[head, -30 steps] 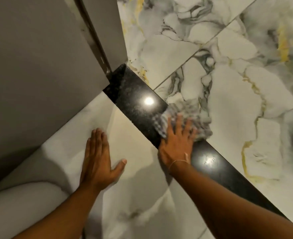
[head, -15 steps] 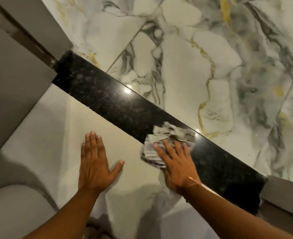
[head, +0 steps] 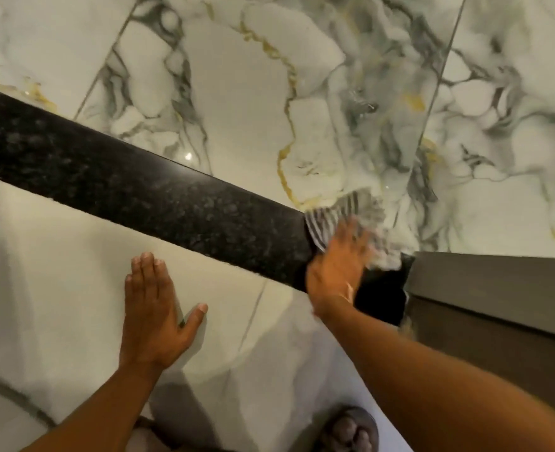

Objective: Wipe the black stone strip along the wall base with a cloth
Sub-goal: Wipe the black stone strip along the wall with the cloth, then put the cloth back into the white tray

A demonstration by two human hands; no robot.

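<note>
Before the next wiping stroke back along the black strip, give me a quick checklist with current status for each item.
1. Cloth under the right hand: ok, palm pressing it down.
2. Cloth on the black stone strip: ok, though part of it overhangs onto the marble tile.
3. End of strip reached: ok, cloth is right by the grey door frame.
4. Left hand bracing: ok, flat on the pale floor, off the strip.
5. Return path along the strip free of objects: ok.
6. Strip clean: cannot tell, speckled stone and blur hide dust.
</note>
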